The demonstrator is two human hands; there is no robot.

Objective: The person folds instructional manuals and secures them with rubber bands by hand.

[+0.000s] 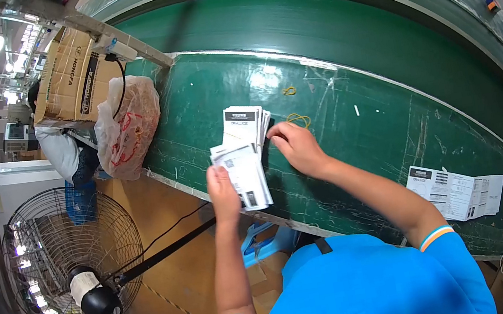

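Note:
My left hand (223, 193) is closed on a small stack of printed leaflets (242, 170), thumb on top, near the front edge of the green bench. Just beyond and partly under that stack lies a second pile of leaflets (243, 124) with a dark title bar, its sheets slightly fanned at the right. My right hand (300, 150) is at this pile's right side, fingers bent and fingertips right at the paper edges, thumb a little apart from the index finger. Yellow rubber bands (299, 118) lie behind my right hand, and another rubber band (289, 91) is farther back.
An unfolded leaflet (455, 191) lies on the bench (356, 161) at the right. A cardboard box (68, 80) and a plastic bag (130, 126) stand at the left. A caged floor fan (74, 255) is below them. Behind the bench runs a green conveyor belt (310, 25).

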